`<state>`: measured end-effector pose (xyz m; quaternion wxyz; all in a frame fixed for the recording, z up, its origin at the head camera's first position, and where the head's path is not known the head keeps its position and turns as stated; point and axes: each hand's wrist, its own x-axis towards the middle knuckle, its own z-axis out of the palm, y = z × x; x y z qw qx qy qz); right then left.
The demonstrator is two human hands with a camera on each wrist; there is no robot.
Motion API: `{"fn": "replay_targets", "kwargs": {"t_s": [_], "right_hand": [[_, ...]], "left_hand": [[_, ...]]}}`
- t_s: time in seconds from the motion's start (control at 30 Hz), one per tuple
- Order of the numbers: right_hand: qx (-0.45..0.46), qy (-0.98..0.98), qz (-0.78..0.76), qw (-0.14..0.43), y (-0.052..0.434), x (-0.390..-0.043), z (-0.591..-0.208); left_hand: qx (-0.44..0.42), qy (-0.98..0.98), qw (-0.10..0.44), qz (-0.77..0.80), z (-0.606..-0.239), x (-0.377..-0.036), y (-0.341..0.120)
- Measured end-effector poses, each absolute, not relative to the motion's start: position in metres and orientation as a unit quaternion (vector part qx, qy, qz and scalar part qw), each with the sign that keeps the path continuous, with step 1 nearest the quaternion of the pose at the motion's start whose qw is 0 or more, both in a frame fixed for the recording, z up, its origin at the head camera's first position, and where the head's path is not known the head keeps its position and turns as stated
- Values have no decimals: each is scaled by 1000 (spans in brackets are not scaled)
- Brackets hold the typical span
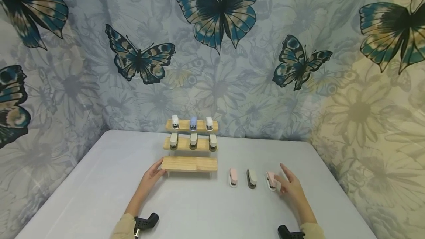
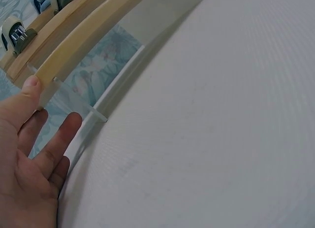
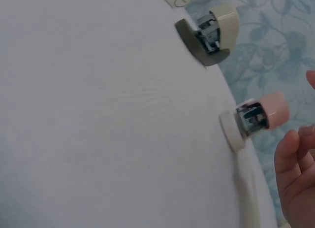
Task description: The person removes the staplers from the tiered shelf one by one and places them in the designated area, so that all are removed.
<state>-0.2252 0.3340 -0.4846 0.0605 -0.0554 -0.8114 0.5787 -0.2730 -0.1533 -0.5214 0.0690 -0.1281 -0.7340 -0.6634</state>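
Note:
My left hand grips the left end of the lowest wooden shelf of a three-tier display stand, thumb on the board's edge and a finger under it in the left wrist view. My right hand is beside the rightmost pink stapler, fingers spread around its right side; the right wrist view shows a gap between fingertips and that stapler. To its left stand a grey-and-cream stapler and another pink stapler on the table.
Several small staplers fill the stand's upper tiers: a white one, a blue one and others up top, cream ones on the middle tier. The white table meets a butterfly-patterned wall covering behind the stand.

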Motion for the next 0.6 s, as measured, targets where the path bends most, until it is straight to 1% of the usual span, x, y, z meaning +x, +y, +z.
{"fn": "replay_targets", "kwargs": {"t_s": [0.1, 0.2, 0.27, 0.43, 0.6], "right_hand": [[-12, -817, 566, 108, 348, -239, -495], [23, -812, 567, 133, 353, -259, -507], [46, -812, 566, 133, 348, -270, -510], [104, -798, 584, 107, 322, -294, -506], [124, -785, 598, 97, 293, -317, -501]], "left_hand": [[-135, -737, 66, -660, -523, -273, -153], [-135, -736, 67, -660, -523, -273, -153], [-131, -735, 68, -662, -523, -273, -154], [-148, -735, 65, -659, -523, -272, -155], [-129, -733, 72, -664, -523, -271, -154]]}}
